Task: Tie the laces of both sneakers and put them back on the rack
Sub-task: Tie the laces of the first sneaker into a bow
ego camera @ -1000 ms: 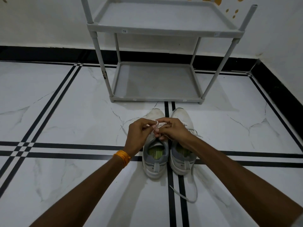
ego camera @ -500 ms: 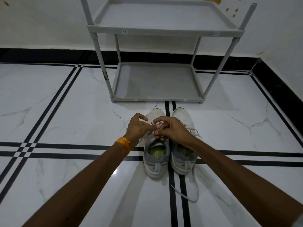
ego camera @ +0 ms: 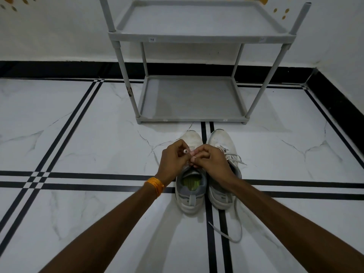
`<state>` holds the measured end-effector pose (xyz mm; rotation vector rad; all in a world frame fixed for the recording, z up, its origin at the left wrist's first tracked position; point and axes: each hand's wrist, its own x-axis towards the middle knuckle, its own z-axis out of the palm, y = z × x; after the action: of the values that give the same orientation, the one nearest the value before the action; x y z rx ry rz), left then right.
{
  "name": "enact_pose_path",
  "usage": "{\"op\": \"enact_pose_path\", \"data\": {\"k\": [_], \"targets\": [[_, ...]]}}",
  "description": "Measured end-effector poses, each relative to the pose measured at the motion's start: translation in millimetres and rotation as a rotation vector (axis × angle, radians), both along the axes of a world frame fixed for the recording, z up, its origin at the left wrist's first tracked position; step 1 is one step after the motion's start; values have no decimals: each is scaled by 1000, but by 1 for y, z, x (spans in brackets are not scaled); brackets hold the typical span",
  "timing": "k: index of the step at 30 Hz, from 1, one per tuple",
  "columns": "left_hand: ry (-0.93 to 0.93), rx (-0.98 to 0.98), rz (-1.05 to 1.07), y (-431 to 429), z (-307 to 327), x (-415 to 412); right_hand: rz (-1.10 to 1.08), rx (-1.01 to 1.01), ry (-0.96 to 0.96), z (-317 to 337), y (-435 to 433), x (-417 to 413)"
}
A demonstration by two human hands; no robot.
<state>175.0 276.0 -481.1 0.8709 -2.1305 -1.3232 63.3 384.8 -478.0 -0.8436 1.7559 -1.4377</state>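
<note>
Two white and grey sneakers stand side by side on the floor, toes toward the rack. The left sneaker [ego camera: 190,190] has a green insole showing. My left hand [ego camera: 173,160] and my right hand [ego camera: 211,162] meet over its lacing, each pinching white lace of that shoe; a white lace tip shows between my left fingers. The right sneaker [ego camera: 222,146] is partly under my right wrist. Its lace [ego camera: 236,225] trails loose on the floor behind the heel. The grey two-shelf rack [ego camera: 189,120] stands just beyond the toes, with nothing on its shelves.
White marble floor with black inlay stripes [ego camera: 98,176] spreads all around. A white wall with a black skirting [ego camera: 59,68] runs behind the rack and along the right side.
My left index finger, raised half a second ago, has curled back down onto the lace. Both hands stay over the left sneaker. The sneakers have not moved.
</note>
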Motion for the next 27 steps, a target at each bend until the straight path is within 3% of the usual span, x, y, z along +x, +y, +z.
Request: {"op": "enact_pose_path", "data": {"k": [3,7,11,13,15,18,20,23,27], "targets": [[-18,-160,-97,-6,2,4,-33,1,-7,-3,0,1],[-77,-200,-214,-14,8,11,-29,19,-64,-4,-1,-2],[-279,-572,-281,-14,11,2,-43,25,-25,-2,-1,-2],[-378,-631,-290,-12,14,0,-71,33,-47,-4,-1,-1],[-411,-436,-227,-11,19,-1,-88,30,-147,-5,-1,-1],[-352,393,-163,-18,25,-3,-35,35,-138,-5,-2,-2],[-320,704,-117,-21,26,-5,-7,28,-70,-2,-2,0],[-288,854,-66,-20,26,-8,38,15,121,4,3,2],[-297,774,-40,-17,27,-8,56,38,424,14,5,3]]}}
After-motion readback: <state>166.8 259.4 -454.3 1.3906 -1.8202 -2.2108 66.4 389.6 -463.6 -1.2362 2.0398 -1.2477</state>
